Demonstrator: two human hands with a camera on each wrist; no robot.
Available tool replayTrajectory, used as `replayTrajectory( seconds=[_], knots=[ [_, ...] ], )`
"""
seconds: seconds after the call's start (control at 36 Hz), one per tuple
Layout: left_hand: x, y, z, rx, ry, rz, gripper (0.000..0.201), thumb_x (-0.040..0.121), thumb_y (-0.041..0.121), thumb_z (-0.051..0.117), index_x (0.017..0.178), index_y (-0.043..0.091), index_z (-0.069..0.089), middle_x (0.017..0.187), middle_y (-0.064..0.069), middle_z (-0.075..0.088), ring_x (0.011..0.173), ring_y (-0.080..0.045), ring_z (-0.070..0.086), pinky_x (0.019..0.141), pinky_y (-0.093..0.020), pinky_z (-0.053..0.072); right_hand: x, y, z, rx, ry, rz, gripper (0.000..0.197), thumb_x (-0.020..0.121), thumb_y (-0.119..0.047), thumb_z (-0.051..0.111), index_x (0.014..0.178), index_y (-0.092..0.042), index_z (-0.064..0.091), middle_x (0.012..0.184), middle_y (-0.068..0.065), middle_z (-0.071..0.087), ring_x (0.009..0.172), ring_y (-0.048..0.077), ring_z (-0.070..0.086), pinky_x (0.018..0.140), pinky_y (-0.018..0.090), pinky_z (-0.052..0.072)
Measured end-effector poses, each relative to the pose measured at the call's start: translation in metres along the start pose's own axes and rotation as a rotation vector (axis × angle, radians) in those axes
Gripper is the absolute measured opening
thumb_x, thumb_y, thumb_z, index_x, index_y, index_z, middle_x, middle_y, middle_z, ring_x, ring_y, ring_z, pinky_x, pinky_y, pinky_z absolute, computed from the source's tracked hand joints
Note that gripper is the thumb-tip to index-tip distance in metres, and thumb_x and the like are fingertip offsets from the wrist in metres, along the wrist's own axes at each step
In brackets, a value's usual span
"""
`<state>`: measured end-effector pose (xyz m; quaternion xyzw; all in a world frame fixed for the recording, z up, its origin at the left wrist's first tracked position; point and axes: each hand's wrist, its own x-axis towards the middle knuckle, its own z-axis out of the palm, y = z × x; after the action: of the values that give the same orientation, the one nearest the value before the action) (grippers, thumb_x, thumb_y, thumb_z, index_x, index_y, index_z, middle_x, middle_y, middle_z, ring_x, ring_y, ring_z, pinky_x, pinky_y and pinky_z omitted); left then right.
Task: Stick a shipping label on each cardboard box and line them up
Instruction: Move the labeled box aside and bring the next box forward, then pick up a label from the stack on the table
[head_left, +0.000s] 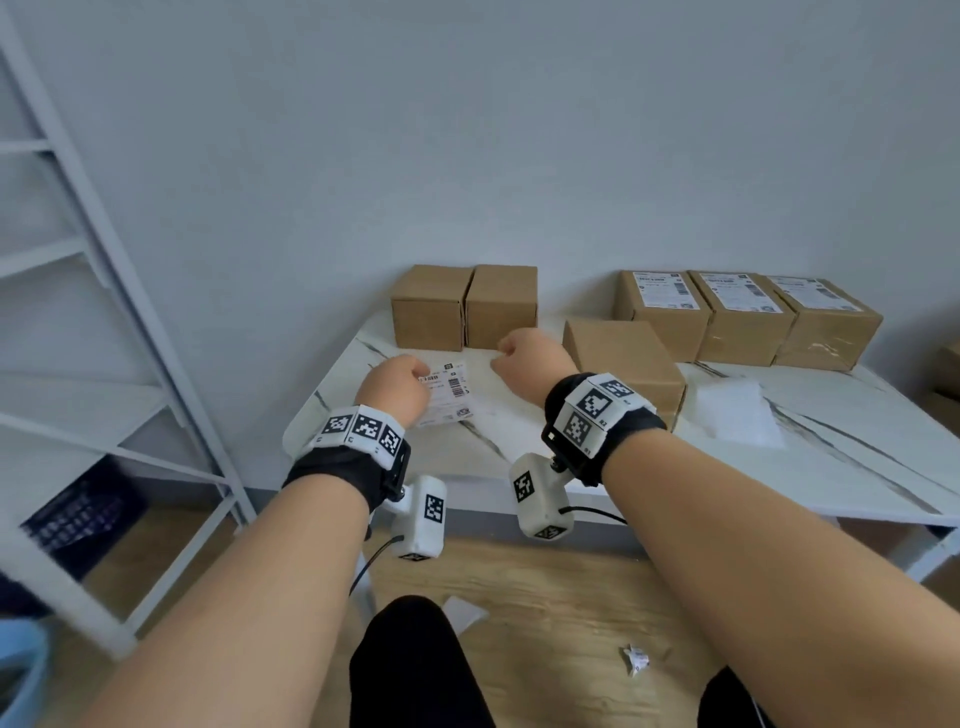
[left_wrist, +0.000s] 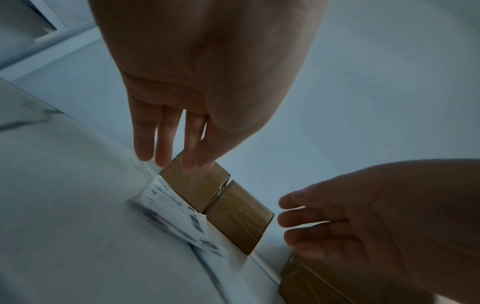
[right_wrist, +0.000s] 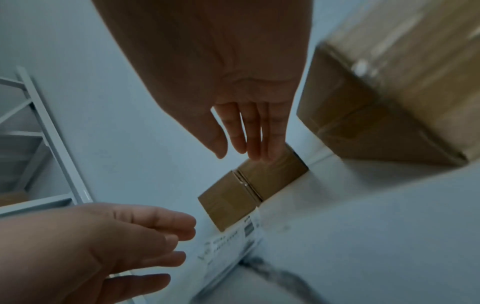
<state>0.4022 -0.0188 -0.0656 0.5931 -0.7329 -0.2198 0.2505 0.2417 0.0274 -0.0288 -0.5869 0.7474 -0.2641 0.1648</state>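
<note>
A printed shipping label (head_left: 449, 395) lies flat on the white marble table (head_left: 857, 457), in front of two plain cardboard boxes (head_left: 428, 312) (head_left: 501, 309) set side by side at the wall. My left hand (head_left: 397, 387) hovers over the label's left edge. In the left wrist view, the left hand (left_wrist: 166, 144) has straight fingers and holds nothing. My right hand (head_left: 527, 358) hangs just right of the label, and the right wrist view shows the right hand (right_wrist: 246, 139) empty too. A third plain box (head_left: 618, 358) stands at my right wrist. Three labelled boxes (head_left: 743, 317) form a row at the back right.
A white sheet (head_left: 737, 410) lies on the table in front of the labelled row. A white metal rack (head_left: 104, 291) stands left of the table, with a dark crate (head_left: 78, 514) low down. A crumpled scrap (head_left: 636, 660) and a white sheet (head_left: 465, 610) lie on the wooden floor.
</note>
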Motion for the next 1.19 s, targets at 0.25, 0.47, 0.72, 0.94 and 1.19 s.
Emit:
replayTrajectory(
  seconds=[0.25, 0.47, 0.72, 0.94, 1.19],
  knots=[
    [-0.001, -0.02, 0.01, 0.133, -0.085, -0.011, 0.038, 0.094, 0.009, 0.046, 0.129, 0.01, 0.059, 0.137, -0.01, 0.054, 0.124, -0.028, 0.051, 0.105, -0.033, 0.038, 0.019, -0.001, 0.049, -0.083, -0.153, 0.133, 0.035, 0.093, -0.017, 0.054, 0.062, -0.012, 0.039, 0.061, 0.003, 0.043, 0.052, 0.016, 0.041, 0.045, 0.025, 0.029],
    [-0.003, -0.023, 0.012, 0.211, -0.1, 0.04, 0.034, 0.091, 0.007, 0.05, 0.121, 0.011, 0.066, 0.129, -0.01, 0.06, 0.118, -0.028, 0.055, 0.103, -0.034, 0.042, 0.027, 0.002, 0.059, -0.095, -0.16, 0.146, 0.035, 0.089, -0.023, 0.064, 0.065, -0.012, 0.041, 0.064, 0.002, 0.046, 0.054, 0.013, 0.044, 0.045, 0.025, 0.03],
    [-0.004, -0.018, 0.011, 0.242, -0.065, 0.042, 0.034, 0.092, 0.011, 0.05, 0.123, 0.013, 0.064, 0.13, -0.009, 0.06, 0.116, -0.027, 0.056, 0.099, -0.034, 0.045, 0.03, 0.002, 0.064, -0.037, -0.149, 0.151, 0.016, 0.088, -0.011, 0.061, 0.075, -0.009, 0.052, 0.074, 0.006, 0.056, 0.067, 0.021, 0.054, 0.048, 0.025, 0.036],
    [-0.002, -0.01, 0.007, 0.077, -0.033, -0.024, 0.044, 0.095, 0.017, 0.052, 0.138, 0.01, 0.048, 0.141, -0.009, 0.05, 0.124, -0.026, 0.051, 0.102, -0.034, 0.041, 0.025, 0.007, 0.047, 0.076, -0.066, 0.122, 0.017, 0.09, -0.011, 0.053, 0.089, 0.0, 0.067, 0.085, 0.014, 0.07, 0.065, 0.023, 0.061, 0.058, 0.033, 0.053],
    [-0.001, 0.021, 0.003, -0.262, 0.04, -0.02, 0.047, 0.097, 0.031, 0.051, 0.138, 0.012, 0.039, 0.127, -0.008, 0.059, 0.108, -0.027, 0.061, 0.09, -0.038, 0.051, 0.005, -0.003, -0.004, 0.393, 0.095, -0.013, 0.016, 0.094, -0.012, 0.055, 0.081, -0.008, 0.064, 0.073, 0.003, 0.065, 0.056, 0.014, 0.06, 0.062, 0.03, 0.057]
  ],
)
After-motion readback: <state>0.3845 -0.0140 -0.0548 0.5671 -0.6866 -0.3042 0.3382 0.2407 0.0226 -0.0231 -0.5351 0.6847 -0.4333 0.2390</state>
